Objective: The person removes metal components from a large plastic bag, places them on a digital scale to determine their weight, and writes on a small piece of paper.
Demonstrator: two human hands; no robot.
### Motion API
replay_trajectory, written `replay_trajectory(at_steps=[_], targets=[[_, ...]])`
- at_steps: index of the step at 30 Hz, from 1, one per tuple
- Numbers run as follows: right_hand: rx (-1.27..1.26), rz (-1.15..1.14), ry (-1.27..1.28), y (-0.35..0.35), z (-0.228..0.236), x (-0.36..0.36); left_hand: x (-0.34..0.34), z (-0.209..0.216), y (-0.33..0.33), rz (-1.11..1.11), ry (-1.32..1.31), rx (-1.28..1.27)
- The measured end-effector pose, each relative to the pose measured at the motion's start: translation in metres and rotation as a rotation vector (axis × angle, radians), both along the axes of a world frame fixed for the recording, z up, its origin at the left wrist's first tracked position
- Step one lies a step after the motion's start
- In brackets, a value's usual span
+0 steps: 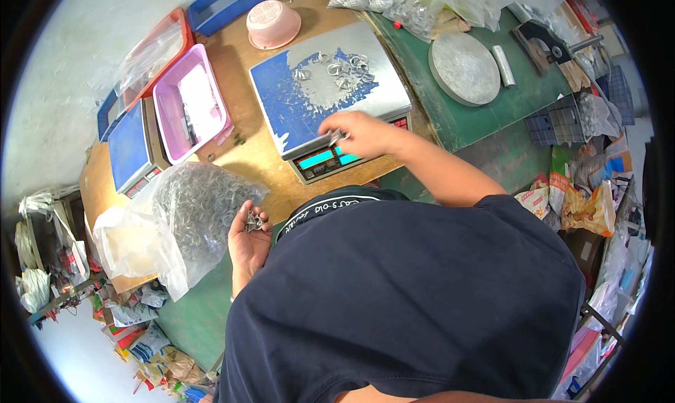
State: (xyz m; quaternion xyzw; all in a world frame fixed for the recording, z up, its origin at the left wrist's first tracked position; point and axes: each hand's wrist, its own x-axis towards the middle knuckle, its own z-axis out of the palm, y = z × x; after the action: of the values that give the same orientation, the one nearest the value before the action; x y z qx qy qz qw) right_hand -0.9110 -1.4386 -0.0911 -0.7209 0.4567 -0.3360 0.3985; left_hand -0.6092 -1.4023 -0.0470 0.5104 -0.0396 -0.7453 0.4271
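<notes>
My right hand (362,136) is closed around a few small metal rings (337,136), above the front edge of a digital weighing scale (285,104). Its blue platform is worn down to bare metal. More loose silvery rings (344,69) lie scattered on that platform. My left hand (249,242) is palm up with fingers curled, cupping a small heap of similar rings (254,221). Beside it, to the left, lies an open clear plastic bag (133,245) full of such rings (200,206). The exact shape of the pieces in my hands is too small to make out.
A purple tray (160,93), a second scale (129,153) and an orange tray (186,34) line the left side. Beyond the main scale sits a pink basket (273,23). A round grey metal disc (464,69) and a short cylinder (503,66) are on the green surface at right.
</notes>
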Motion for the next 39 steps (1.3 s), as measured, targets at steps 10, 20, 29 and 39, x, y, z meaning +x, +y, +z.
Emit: replay_trajectory(at_steps=[10,20,29,39], targets=[[0.148,-0.351,0.251,0.002,0.011,-0.095,-0.019,-0.007,-0.005,-0.035,-0.003,0.038],[0.150,-0.229,0.244,-0.026,0.010,-0.111,-0.032,-0.009,0.003,-0.009,-0.035,0.056],[0.186,-0.139,0.204,-0.036,0.014,-0.109,-0.032,-0.007,0.009,0.041,-0.042,0.059],[0.194,0.056,0.181,-0.035,0.012,-0.088,-0.028,-0.006,0.013,0.089,-0.036,0.060]])
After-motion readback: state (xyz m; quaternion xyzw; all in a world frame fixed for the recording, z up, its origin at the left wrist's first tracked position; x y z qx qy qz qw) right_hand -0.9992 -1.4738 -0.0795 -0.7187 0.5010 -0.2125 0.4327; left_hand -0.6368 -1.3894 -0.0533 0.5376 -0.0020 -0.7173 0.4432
